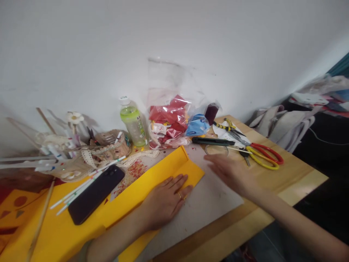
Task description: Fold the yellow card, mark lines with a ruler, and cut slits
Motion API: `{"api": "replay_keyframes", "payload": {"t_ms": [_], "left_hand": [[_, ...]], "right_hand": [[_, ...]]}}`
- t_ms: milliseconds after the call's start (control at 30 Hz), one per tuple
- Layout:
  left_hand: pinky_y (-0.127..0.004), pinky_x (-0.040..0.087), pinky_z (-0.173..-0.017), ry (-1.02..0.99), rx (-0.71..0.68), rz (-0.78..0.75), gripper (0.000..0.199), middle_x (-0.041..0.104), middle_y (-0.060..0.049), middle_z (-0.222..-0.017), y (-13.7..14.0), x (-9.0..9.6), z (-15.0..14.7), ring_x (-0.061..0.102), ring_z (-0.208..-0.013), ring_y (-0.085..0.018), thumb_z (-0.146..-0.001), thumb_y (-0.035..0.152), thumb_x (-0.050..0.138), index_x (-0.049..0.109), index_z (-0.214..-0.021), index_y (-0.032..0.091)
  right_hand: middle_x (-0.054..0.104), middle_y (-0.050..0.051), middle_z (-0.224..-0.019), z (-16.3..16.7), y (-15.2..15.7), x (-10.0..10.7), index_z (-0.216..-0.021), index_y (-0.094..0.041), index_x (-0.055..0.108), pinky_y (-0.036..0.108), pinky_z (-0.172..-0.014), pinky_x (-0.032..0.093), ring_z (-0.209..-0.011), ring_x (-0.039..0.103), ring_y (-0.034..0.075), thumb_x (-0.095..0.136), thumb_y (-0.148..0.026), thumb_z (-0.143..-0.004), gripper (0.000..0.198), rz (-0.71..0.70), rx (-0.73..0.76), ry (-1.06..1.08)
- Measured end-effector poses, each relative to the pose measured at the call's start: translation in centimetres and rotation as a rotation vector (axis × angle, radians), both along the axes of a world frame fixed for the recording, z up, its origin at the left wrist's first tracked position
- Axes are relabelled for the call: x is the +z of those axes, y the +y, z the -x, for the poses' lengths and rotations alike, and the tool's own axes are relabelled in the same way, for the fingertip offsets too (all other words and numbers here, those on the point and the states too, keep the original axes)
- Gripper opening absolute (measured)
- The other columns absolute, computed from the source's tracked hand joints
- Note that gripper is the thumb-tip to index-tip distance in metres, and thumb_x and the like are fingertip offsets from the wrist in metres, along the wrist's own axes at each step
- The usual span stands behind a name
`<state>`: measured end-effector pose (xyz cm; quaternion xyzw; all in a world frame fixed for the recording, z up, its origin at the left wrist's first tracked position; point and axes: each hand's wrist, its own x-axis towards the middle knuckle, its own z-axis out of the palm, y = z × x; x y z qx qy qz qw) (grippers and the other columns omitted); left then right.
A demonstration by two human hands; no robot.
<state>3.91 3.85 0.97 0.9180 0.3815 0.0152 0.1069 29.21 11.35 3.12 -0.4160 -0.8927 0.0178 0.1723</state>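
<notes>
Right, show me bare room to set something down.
Wooden tabletop, between the scissors and its right corner; the nearly bare grey board, between left hand and right forearm. Crowded: around the bottle, plastic bag and phone.

Folded yellow paper (145,183) (slantwise)
</notes>
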Motion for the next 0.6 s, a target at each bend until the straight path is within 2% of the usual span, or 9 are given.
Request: {"api": "replay_keyframes", "payload": {"t_ms": [67,133,233,300,433,533,600], "left_hand": [[-0.039,0.025,-0.109,-0.006,0.005,0.005,0.044,0.025,-0.010,-0.148,0.0,-0.1,0.0,0.022,-0.136,-0.021,-0.098,0.033,0.021,0.029,-0.139,0.019],[-0.037,0.022,-0.110,-0.013,0.013,0.002,0.046,0.024,-0.009,-0.148,0.0,-0.3,0.1,0.021,-0.136,-0.019,-0.098,0.033,0.023,0.026,-0.140,0.015],[-0.035,0.019,-0.110,-0.022,0.026,-0.011,0.049,0.024,-0.008,-0.149,0.0,-0.8,0.2,0.020,-0.137,-0.017,-0.097,0.033,0.023,0.022,-0.141,0.011],[-0.037,0.015,-0.111,-0.036,0.026,-0.036,0.048,0.024,-0.005,-0.149,0.0,-1.0,0.3,0.017,-0.137,-0.017,-0.098,0.034,0.020,0.023,-0.141,0.014],[-0.051,0.002,-0.110,-0.062,0.057,-0.109,0.044,0.029,-0.001,-0.147,-0.3,-1.0,0.5,0.011,-0.138,-0.022,-0.098,0.034,0.017,0.027,-0.139,0.022],[-0.055,0.008,-0.107,-0.057,0.116,-0.148,0.042,0.038,-0.005,-0.142,-0.5,-0.8,0.4,0.022,-0.134,-0.027,-0.097,0.036,0.020,0.035,-0.136,0.026],[-0.057,0.010,-0.106,-0.054,0.141,-0.170,0.041,0.045,-0.007,-0.135,-0.7,-0.8,0.4,0.029,-0.131,-0.027,-0.096,0.036,0.022,0.038,-0.134,0.027]], "right_hand": [[0.067,0.012,-0.104,-1.3,2.1,1.2,-0.108,-0.016,0.062,0.036,-0.080,0.050,-0.094,0.063,0.023,0.035,-0.030,-0.093,0.034,-0.055,-0.141,0.019],[0.068,0.012,-0.099,-1.9,4.4,1.9,-0.105,-0.014,0.062,0.037,-0.077,0.050,-0.090,0.063,0.024,0.038,-0.028,-0.092,0.031,-0.085,-0.214,-0.001],[0.065,0.009,-0.104,-1.1,7.4,1.6,-0.105,-0.014,0.060,0.040,-0.082,0.048,-0.095,0.060,0.022,0.046,-0.028,-0.091,0.024,-0.105,-0.200,-0.085],[0.060,0.008,-0.110,0.2,8.7,0.7,-0.110,-0.015,0.057,0.042,-0.083,0.047,-0.098,0.058,0.020,0.051,-0.030,-0.089,0.026,-0.117,-0.162,-0.151],[0.057,0.008,-0.115,2.3,9.8,-1.6,-0.113,-0.016,0.055,0.043,-0.082,0.048,-0.099,0.057,0.021,0.054,-0.033,-0.087,0.031,-0.158,-0.125,-0.258],[0.055,0.008,-0.118,2.7,9.7,-1.9,-0.114,-0.016,0.054,0.045,-0.084,0.046,-0.102,0.055,0.022,0.054,-0.032,-0.087,0.031,-0.216,-0.147,-0.299],[0.055,0.010,-0.118,2.8,9.1,-1.2,-0.113,-0.015,0.054,0.044,-0.085,0.045,-0.104,0.054,0.023,0.053,-0.032,-0.088,0.030,-0.259,-0.167,-0.316]]}}
